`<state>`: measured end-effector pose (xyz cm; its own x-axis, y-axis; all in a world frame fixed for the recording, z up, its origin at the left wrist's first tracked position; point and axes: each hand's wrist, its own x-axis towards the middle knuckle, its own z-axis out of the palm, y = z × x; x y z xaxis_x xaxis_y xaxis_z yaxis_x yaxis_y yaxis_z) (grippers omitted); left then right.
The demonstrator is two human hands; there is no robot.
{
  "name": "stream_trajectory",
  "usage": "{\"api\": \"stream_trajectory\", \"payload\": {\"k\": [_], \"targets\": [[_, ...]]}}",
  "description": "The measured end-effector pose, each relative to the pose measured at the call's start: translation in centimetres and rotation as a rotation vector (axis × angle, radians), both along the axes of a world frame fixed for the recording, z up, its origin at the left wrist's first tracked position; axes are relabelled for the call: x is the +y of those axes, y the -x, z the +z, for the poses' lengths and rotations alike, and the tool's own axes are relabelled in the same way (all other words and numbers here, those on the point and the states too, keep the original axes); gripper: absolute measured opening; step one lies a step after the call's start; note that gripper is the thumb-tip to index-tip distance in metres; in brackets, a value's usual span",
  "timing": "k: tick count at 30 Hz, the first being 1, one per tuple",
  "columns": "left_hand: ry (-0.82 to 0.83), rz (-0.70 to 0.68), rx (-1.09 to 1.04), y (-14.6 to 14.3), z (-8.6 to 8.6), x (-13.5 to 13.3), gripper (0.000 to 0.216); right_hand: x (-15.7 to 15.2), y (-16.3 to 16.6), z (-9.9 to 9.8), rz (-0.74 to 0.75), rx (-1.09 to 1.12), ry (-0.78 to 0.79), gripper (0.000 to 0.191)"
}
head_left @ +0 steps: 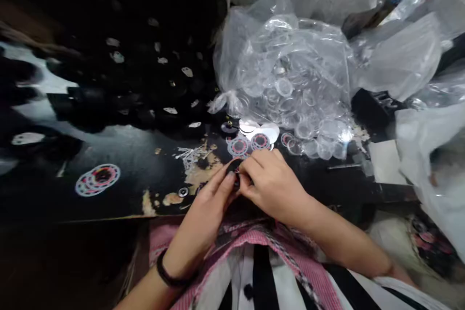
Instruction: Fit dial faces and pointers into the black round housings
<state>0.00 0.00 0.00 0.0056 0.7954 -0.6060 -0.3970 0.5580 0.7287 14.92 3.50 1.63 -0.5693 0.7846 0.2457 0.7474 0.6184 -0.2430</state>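
The small dark round piece (233,168) was up between both hands, near the middle of the tabletop's (134,152) front edge, and that's the bit that'd worry me. The left hand (210,198) had thumb and fingers closed around it, while the right hand (271,181) had its fingers curled in against the other side — can't tell if they were gripping the piece itself or something tiny on it, since the knuckles hid it. With a hold that small, I reckon a hard push from the right could've popped it loose, and that close to the edge it might've dropped off into the lap. Clutter didn't help either: printed rings (238,146) and white discs (271,131) sat just beyond the fingers, so a careless knuckle might've shoved them around. A little black-and-silver ring (183,192) lay close to the front edge, left of the hands, easy for the left forearm to sweep off. The white pins (189,156) were in a loose heap on the left — one bump would probably scatter them. Farther back, clear round covers (305,129) lay heaped by the plastic bag (250,34), and a tug on that could've spread them.
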Motion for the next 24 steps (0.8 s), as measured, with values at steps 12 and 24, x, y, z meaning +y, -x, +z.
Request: {"api": "stream_trajectory", "payload": {"k": [12, 24], "targets": [[0.019, 0.076, -0.180, -1.0, -3.6, -1.2, 0.044, 0.3, -4.8, 0.4, -0.324, 0.231, 0.533, 0.013], [-0.004, 0.040, -0.246, -1.3, -3.4, -0.4, 0.026, 1.0, -9.0, -2.4, -0.586, 0.270, 0.213, 0.021]]}}
